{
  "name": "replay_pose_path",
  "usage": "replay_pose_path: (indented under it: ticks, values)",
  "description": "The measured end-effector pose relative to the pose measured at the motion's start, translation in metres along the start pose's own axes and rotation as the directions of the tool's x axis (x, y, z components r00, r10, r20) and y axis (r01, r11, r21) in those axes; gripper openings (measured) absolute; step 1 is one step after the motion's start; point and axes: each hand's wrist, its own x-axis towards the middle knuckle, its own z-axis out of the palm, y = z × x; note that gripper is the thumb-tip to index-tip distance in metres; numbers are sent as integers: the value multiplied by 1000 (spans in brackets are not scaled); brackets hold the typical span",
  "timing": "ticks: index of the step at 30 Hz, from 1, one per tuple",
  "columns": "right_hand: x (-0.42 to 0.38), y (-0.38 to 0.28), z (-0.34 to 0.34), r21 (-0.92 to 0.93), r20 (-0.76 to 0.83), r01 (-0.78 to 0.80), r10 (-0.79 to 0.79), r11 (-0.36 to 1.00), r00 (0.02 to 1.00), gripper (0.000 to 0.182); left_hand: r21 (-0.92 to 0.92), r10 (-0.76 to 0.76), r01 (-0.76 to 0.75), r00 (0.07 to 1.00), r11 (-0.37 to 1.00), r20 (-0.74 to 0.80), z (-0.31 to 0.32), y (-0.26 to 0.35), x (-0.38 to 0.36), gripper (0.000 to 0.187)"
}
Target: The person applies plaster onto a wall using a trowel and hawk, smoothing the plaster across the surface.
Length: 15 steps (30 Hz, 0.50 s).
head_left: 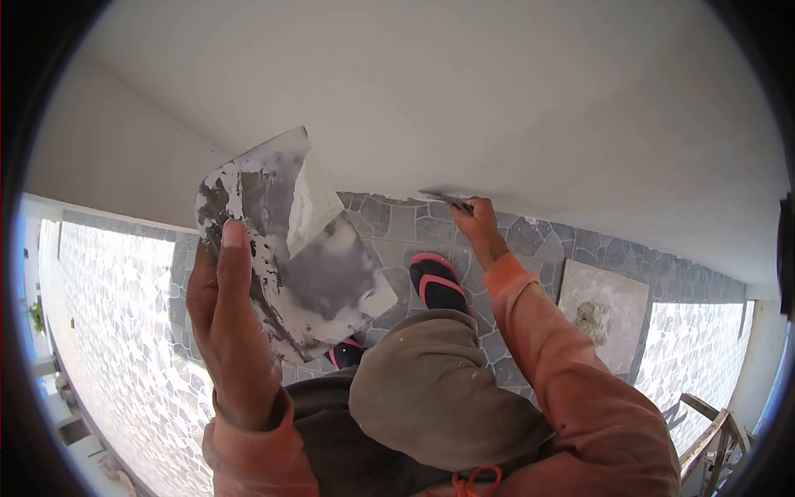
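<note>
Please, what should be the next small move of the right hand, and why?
Probably slide the flat tool in the right hand along the foot of the wall: its blade lies there, the edge beside it looks ragged, and the plate in the left hand carries white paste.

Left hand (238, 344): fingers beyond the thumb concealed behind the coated plate (331, 277). Right hand (478, 224): grip obscures the held end of the flat tool (440, 197). Left foot (346, 354): largely covered by plate and trousers (426, 389). Wooden frame (714, 435): cut off at the lower edge
</note>
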Motion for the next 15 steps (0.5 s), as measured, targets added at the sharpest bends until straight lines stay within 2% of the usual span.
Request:
replay_pose_path:
  ticks: [1, 3, 5, 8, 11, 13, 15]
  values:
    - [-6, -12, 8, 51, 3, -16, 16, 999, 1000, 35, -21, 8, -8, 1000, 1000, 29, 0, 1, 0, 36]
    - [-17, -40, 27, 337, -86, -83, 118, 938, 989, 32, -26, 14, -12, 998, 1000, 66, 2, 2, -1, 34]
    - [-32, -77, 55, 746, -187, -90, 337, 660, 923, 25, -24, 22, -20, 995, 1000, 102, 1, 4, -1, 33]
    - [-40, -102, 68, 725, -179, -59, 270, 686, 946, 31, -12, 49, -48, 992, 999, 117, 0, 4, -1, 33]
    - [-48, -133, 76, 759, -103, -91, 258, 645, 961, 36, 10, 83, -84, 991, 996, 104, 1, 2, 0, 33]
    - [-56, -154, 86, 748, -113, -92, 263, 657, 958, 34, 39, 93, -100, 984, 994, 150, -5, 2, 3, 33]
    - [-65, -176, 98, 739, -114, -91, 257, 668, 960, 34, -4, 129, -130, 983, 992, 133, -1, 3, 2, 32]
